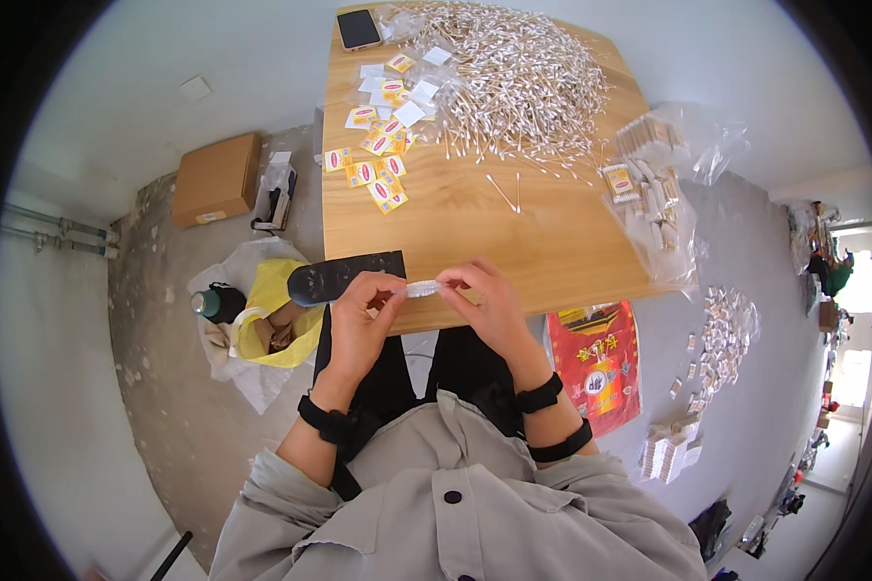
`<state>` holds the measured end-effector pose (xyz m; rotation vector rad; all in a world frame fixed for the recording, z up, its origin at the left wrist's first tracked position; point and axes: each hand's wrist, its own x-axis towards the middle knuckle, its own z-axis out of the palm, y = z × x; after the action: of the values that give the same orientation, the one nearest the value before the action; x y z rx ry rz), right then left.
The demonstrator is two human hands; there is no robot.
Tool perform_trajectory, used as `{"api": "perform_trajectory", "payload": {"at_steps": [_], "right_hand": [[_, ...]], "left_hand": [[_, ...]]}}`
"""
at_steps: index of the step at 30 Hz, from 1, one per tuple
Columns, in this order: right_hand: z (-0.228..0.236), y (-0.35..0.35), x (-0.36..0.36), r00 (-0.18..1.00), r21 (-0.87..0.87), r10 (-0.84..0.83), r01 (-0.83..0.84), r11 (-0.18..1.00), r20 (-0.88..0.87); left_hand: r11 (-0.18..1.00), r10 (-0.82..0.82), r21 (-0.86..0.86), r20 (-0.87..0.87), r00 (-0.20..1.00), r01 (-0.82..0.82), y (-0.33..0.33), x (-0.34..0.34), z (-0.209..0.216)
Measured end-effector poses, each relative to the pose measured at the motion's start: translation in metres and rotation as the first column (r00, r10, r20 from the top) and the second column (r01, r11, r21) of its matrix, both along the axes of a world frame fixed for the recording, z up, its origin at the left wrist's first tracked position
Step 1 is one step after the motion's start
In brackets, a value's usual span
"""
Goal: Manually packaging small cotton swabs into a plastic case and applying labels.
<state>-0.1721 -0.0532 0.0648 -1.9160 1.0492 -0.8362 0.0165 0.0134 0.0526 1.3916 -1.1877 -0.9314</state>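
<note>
Above the table's near edge, both hands pinch a small white crinkled packet (422,289), stretched between their fingertips; I cannot make out what is in it. My left hand (360,327) is closed on its left end, and my right hand (491,302) on its right end. A black flat piece with a rounded end (344,278) lies beside the left hand, jutting past the table's left edge. Farther back, a big heap of cotton swabs (523,82) covers the wooden table (436,218). Two loose swabs (505,194) lie in front of the heap. Yellow-and-white cards (362,174) are scattered at the left.
A phone (359,30) rests at the far left corner. Filled swab packs (657,194) lie in clear plastic at the right edge. Floor items include a cardboard box (218,181), yellow bag (279,290), red sack (599,368) and a pile of small packs (727,334).
</note>
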Motion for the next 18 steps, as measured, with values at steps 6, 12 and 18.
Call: {"api": "perform_trajectory", "payload": {"at_steps": [6, 12, 18], "right_hand": [[-0.001, -0.002, 0.006, 0.999, 0.028, 0.028, -0.029, 0.999, 0.024], [-0.004, -0.002, 0.008, 0.997, 0.035, 0.016, -0.019, 0.999, 0.073], [-0.001, -0.003, 0.007, 0.998, 0.067, 0.031, -0.034, 0.997, 0.053]], "left_hand": [[0.995, 0.012, 0.098, -0.001, 1.0, -0.012, 0.0, 0.002, 0.002], [1.0, 0.026, 0.005, 0.075, 0.997, -0.027, 0.002, 0.009, 0.002], [0.999, 0.017, -0.048, 0.121, 0.993, -0.012, 0.001, 0.012, 0.004]]}}
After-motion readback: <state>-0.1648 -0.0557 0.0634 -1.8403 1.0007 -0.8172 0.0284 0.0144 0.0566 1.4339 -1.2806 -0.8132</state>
